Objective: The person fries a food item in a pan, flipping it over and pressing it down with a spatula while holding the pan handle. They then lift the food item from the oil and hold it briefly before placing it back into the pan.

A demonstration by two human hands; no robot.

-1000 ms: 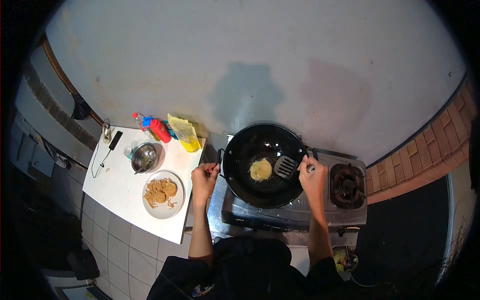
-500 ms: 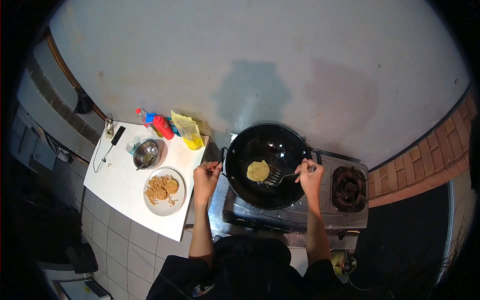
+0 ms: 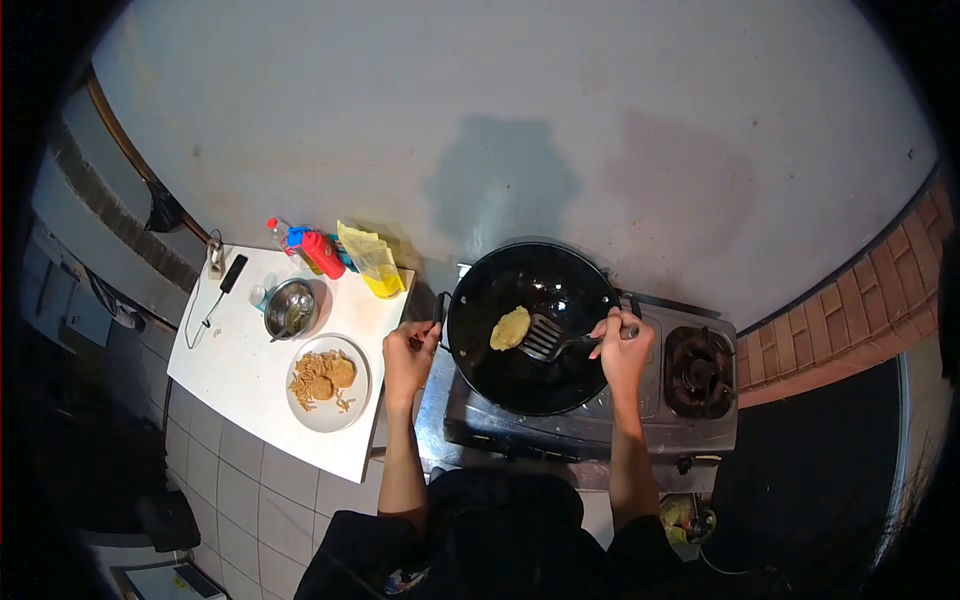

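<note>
A black wok (image 3: 530, 390) sits on the stove. My left hand (image 3: 409, 355) is closed at the wok's left handle (image 3: 442, 309). Near the wok's right rim, my right hand (image 3: 622, 345) grips a slotted spatula (image 3: 544, 338) by its handle. The spatula's head lies inside the wok, its edge against the right side of a pale yellow patty (image 3: 510, 328). That patty looks tilted, on the wok's left inner side.
On the white table (image 3: 230, 370) at the left are a plate (image 3: 328, 421) with browned patties and strips, a metal bowl (image 3: 291, 310), a red bottle (image 3: 323, 255), a yellow packet (image 3: 372, 262) and a phone (image 3: 233, 273). A second burner (image 3: 699, 371) is at the right.
The spatula head has shifted slightly up and left against the patty. The patty has tilted and looks narrower, a little higher in the wok. My left hand has stayed at the handle.
</note>
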